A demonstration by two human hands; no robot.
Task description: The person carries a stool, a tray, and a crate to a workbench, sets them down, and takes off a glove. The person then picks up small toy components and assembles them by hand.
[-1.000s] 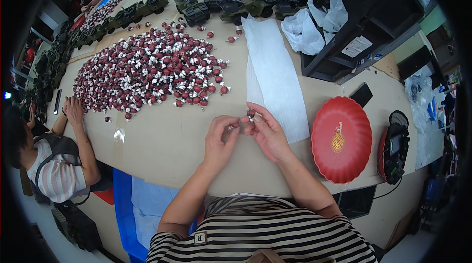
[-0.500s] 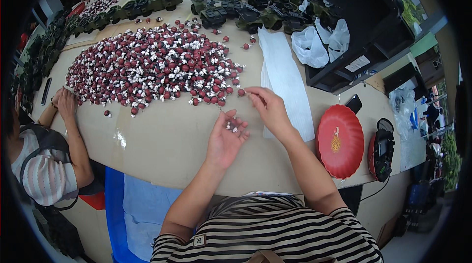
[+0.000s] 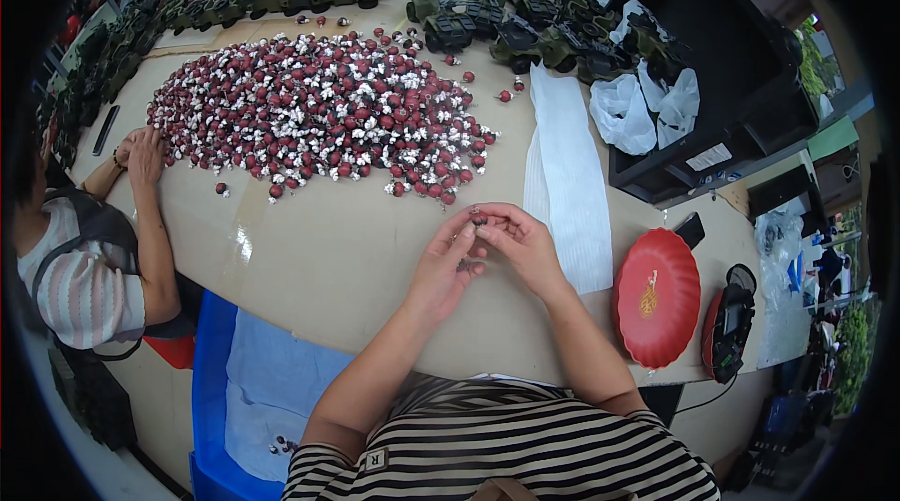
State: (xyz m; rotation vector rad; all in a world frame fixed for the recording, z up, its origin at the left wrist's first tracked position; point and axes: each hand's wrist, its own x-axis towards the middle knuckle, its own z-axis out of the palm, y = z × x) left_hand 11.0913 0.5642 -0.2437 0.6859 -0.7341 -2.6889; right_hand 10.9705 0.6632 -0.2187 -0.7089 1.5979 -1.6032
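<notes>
- Left hand (image 3: 448,262) and right hand (image 3: 520,243) meet, fingertips pinched together on a small part (image 3: 477,218).
- Bead heap (image 3: 323,112) lies just beyond; red plate (image 3: 656,299) sits to the right.

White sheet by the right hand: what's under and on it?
The white sheet lies flat on the tan table. Nothing rests on its middle; green toy vehicles sit at its far end. Whatever is beneath the sheet is covered.
</notes>
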